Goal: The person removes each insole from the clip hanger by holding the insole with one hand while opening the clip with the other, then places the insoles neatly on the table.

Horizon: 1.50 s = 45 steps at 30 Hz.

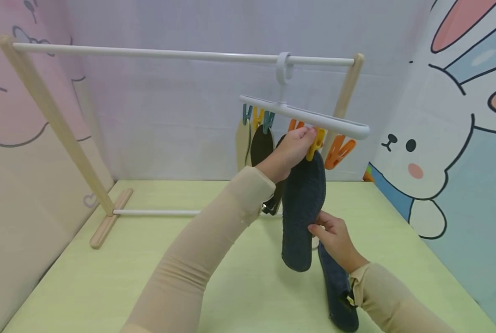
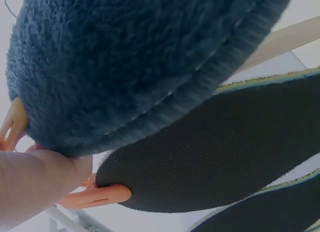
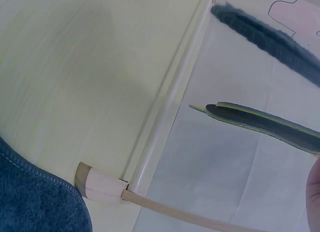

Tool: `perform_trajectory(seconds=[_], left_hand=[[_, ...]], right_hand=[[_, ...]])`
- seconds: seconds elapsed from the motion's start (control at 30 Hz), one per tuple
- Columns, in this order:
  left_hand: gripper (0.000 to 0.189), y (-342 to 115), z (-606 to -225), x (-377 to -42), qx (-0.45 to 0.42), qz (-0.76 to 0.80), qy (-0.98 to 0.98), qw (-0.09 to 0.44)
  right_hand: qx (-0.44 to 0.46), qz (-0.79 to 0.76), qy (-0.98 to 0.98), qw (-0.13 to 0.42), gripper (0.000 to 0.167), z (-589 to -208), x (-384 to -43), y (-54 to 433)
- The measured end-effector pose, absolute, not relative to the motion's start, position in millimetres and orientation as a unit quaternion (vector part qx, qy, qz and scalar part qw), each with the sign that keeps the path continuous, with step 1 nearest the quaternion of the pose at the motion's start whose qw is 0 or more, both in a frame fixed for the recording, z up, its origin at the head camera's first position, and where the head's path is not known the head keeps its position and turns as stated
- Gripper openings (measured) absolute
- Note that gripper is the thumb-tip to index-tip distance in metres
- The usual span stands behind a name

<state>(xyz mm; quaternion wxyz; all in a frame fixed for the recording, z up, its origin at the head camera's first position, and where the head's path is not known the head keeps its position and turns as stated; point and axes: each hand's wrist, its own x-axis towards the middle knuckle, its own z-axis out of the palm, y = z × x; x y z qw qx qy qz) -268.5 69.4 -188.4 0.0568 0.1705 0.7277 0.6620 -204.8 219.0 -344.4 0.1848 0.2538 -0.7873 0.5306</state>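
The step in hand looks to be clipping the dark blue insole (image 1: 302,210) to the hanger (image 1: 327,121). It hangs upright below the left hand (image 1: 288,152), whose fingers appear to pinch the yellow clip (image 1: 315,145) at its top end; whether the clip bites firmly is hard to tell. The right hand (image 1: 335,238), lower down, pinches the insole's near side edge between thumb and fingers. The left arm reaches up and forward; the right forearm comes in low. The next move probably calls for releasing the clip squarely while the right hand steadies, then lifting the other insole (image 1: 335,286) beneath the right wrist.
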Motion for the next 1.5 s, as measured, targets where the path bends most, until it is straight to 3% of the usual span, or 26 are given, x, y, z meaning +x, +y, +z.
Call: perform_trajectory(seconds=[0.53, 1.0, 1.5], left_hand=[[0.039, 58.4, -191.4, -275.9, 0.163, 0.664, 0.728, 0.048], [0.036, 56.2, -193.1, -272.2, 0.158, 0.689, 0.707, 0.027], [0.037, 38.4, -197.2, -269.6, 0.156, 0.668, 0.727, 0.037]], right_hand=[[0.257, 0.542, -0.782, 0.170, 0.014, -344.0, -204.3, 215.1], [0.140, 0.506, -0.813, 0.252, 0.010, -326.0, -209.5, 196.6], [0.161, 0.527, -0.788, 0.273, 0.009, -313.5, -207.4, 180.0]])
